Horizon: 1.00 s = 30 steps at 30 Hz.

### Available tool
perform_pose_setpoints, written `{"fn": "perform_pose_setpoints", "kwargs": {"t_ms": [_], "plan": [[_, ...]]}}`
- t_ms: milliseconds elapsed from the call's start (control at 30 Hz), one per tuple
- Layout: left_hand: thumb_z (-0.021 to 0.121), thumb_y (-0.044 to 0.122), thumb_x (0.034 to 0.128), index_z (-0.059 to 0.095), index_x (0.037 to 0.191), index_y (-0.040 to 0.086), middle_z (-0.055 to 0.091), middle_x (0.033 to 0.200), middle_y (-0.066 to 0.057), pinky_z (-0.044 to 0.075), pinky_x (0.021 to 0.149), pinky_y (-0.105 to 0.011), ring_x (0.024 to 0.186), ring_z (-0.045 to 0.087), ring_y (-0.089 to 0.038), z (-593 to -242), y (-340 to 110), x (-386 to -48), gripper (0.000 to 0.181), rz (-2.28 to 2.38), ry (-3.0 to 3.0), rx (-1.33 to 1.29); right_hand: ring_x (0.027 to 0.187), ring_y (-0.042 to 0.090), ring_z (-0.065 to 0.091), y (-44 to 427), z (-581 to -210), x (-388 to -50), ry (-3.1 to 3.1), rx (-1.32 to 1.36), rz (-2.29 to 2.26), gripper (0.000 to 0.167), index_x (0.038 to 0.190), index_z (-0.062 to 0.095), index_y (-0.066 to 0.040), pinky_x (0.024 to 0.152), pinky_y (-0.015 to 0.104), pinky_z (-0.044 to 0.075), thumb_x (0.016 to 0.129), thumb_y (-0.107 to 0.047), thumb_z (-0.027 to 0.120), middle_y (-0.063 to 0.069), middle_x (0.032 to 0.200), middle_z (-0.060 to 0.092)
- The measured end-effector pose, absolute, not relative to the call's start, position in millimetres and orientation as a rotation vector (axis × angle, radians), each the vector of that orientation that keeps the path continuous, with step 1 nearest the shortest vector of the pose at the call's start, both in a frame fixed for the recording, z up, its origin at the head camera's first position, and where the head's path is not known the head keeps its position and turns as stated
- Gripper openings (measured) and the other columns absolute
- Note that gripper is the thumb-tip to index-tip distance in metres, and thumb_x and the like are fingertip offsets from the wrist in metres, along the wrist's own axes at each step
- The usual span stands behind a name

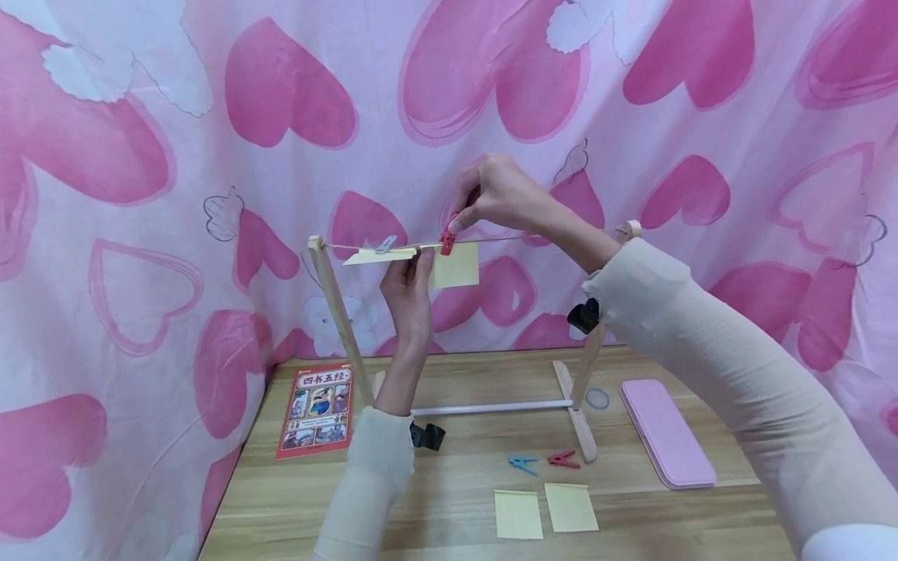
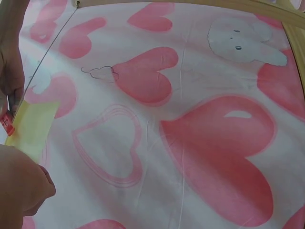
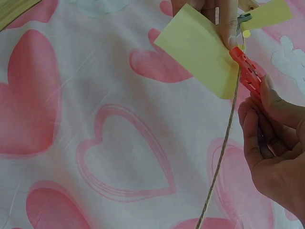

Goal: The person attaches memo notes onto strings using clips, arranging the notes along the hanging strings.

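Note:
A string (image 1: pixel 505 238) runs between two wooden posts. My right hand (image 1: pixel 501 195) pinches a red clothespin (image 1: pixel 447 241) from above, its jaws at the string and the top edge of a yellow note (image 1: pixel 456 266). My left hand (image 1: pixel 410 300) holds that note at its upper left corner, thumb by the string. In the right wrist view the red clothespin (image 3: pixel 248 69) lies beside the note (image 3: pixel 200 52), between both hands. To the left, a pale clothespin (image 1: pixel 386 245) holds another yellow note (image 1: pixel 375 256) on the string.
On the wooden table (image 1: pixel 463 452) lie a blue clothespin (image 1: pixel 522 464), a red clothespin (image 1: pixel 564 459), two yellow notes (image 1: pixel 518 515), a pink case (image 1: pixel 666 432), a clear ring (image 1: pixel 597 398) and a red book (image 1: pixel 316 411). The stand's right post (image 1: pixel 588 362) is near my right sleeve.

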<state>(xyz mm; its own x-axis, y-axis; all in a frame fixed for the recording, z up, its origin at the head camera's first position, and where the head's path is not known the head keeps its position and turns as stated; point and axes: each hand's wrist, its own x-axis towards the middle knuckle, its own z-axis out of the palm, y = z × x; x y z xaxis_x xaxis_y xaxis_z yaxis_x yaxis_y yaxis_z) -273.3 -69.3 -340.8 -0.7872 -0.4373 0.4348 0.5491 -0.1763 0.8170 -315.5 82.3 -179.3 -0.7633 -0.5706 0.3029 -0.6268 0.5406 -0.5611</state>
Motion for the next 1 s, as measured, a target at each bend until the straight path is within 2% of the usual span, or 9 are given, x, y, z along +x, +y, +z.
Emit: {"fn": "perform_pose_setpoints", "kwargs": {"t_ms": [233, 467, 1000], "plan": [[0.072, 0.010, 0.1069, 0.075, 0.120, -0.006, 0.070, 0.098, 0.006, 0.054, 0.087, -0.020, 0.091, 0.058, -0.009, -338.3, -67.6, -272.8, 0.020, -2.015, -1.453, -0.127, 0.080, 0.019, 0.070, 81.7, -177.6, -315.8, -2.730, 1.036, 0.976, 0.005, 0.088, 0.086, -0.004, 0.072, 0.022, 0.053, 0.088, -0.003, 0.091, 0.010, 0.087, 0.080], [0.073, 0.010, 0.1063, 0.075, 0.121, -0.006, 0.070, 0.098, 0.005, 0.053, 0.086, -0.020, 0.090, 0.058, -0.010, -338.0, -66.2, -271.0, 0.022, -2.020, -1.460, -0.107, 0.079, 0.016, 0.069, 79.3, -175.5, -315.7, -2.775, 1.027, 0.888, 0.007, 0.088, 0.086, -0.005, 0.072, 0.023, 0.052, 0.087, -0.006, 0.092, 0.008, 0.085, 0.080], [0.073, 0.010, 0.1059, 0.077, 0.113, -0.004, 0.066, 0.090, 0.006, 0.050, 0.078, -0.020, 0.085, 0.056, -0.010, -337.6, -64.9, -269.2, 0.016, -2.037, -1.446, -0.064, 0.082, 0.022, 0.071, 74.8, -173.3, -312.3, -2.813, 1.093, 0.794, 0.009, 0.092, 0.085, -0.005, 0.073, 0.024, 0.054, 0.089, -0.010, 0.091, 0.010, 0.089, 0.080]]}}
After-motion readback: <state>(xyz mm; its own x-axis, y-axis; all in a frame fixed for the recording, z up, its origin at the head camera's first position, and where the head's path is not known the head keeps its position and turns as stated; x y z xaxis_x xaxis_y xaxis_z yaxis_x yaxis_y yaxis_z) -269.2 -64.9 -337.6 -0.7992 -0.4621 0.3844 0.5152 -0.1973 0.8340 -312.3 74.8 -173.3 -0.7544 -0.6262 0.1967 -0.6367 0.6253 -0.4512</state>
